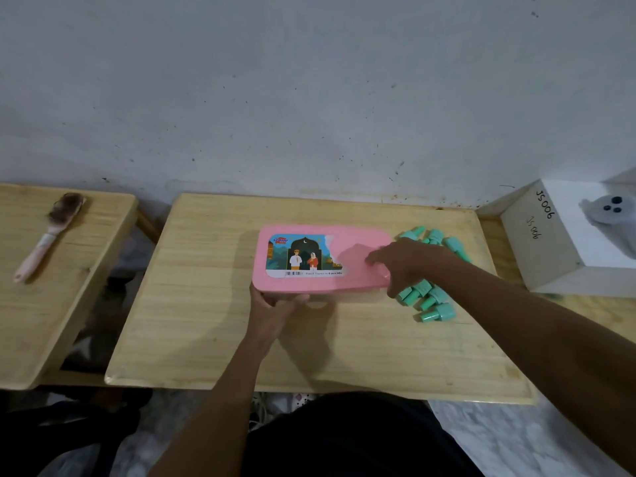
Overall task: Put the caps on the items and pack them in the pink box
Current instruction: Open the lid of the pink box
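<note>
— Head view first: where is the pink box (pixel 320 259)?

— On the wooden table (pixel 206 321), roughly in the middle and a little toward the far edge. Its lid (pixel 361 246) is on, and a picture sticker (pixel 303 256) covers the left part of the lid.

— And the hands?

— The left hand (pixel 275 304) is at the box's near left corner, with its fingers curled round the near edge. The right hand (pixel 402 266) lies over the box's right end. Its fingers (pixel 373 258) are stretched out close together on top of the lid. That hand is blurred, so I cannot tell how the thumb sits.

— What about the things to pack?

— A heap of small green bottles (pixel 438 313) lies on the table just beside the box's right end. Some are behind the right hand and wrist, and others are nearer the person. I cannot make out which of them have caps on.

— Anything further out?

— Well to the right of the box stands a white box (pixel 550 242) with handwriting on its side and a pale soft toy (pixel 612 211) on top. Well to the left, across a gap, is a second table (pixel 86 270) with a brush (pixel 51 232) lying on it. Behind the box is a pale, speckled wall (pixel 309 98).
</note>
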`<control>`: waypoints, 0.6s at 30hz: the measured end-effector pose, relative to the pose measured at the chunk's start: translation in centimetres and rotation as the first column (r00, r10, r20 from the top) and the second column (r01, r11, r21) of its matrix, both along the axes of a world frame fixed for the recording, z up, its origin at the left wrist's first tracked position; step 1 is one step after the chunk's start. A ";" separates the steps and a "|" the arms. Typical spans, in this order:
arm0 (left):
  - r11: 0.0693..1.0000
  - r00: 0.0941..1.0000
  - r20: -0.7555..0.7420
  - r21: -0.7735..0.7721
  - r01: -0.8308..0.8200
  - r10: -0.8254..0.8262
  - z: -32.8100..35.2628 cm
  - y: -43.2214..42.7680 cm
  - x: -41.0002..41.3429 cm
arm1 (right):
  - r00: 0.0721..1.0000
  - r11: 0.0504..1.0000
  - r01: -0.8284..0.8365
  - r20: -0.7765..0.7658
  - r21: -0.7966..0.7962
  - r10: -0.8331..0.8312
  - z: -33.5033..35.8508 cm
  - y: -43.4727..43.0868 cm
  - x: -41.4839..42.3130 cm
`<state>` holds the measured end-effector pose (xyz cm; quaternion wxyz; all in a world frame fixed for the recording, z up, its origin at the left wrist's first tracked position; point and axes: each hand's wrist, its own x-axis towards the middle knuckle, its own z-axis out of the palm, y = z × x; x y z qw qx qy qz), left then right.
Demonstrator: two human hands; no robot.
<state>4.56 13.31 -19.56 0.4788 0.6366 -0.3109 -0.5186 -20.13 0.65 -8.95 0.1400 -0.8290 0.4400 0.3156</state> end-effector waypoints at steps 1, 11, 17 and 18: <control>1.000 1.000 0.017 -0.006 0.000 0.000 -0.2 -0.1 -0.3 | 1.000 1.000 -0.002 -0.006 0.002 0.002 -0.1 0.0 0.0; 0.996 0.999 -0.005 0.085 -0.038 0.039 -0.8 -0.9 -1.2 | 0.999 1.000 0.020 0.026 0.023 -0.021 0.4 0.2 -0.2; 0.993 0.999 0.011 0.110 -0.038 0.037 -0.4 -1.1 -1.5 | 0.998 0.998 0.052 0.046 0.038 -0.054 1.8 -0.6 -0.2; 0.992 0.999 0.014 0.117 -0.041 0.040 -0.3 -1.2 -1.5 | 0.997 0.997 0.062 0.050 0.043 -0.064 2.1 -0.7 -0.2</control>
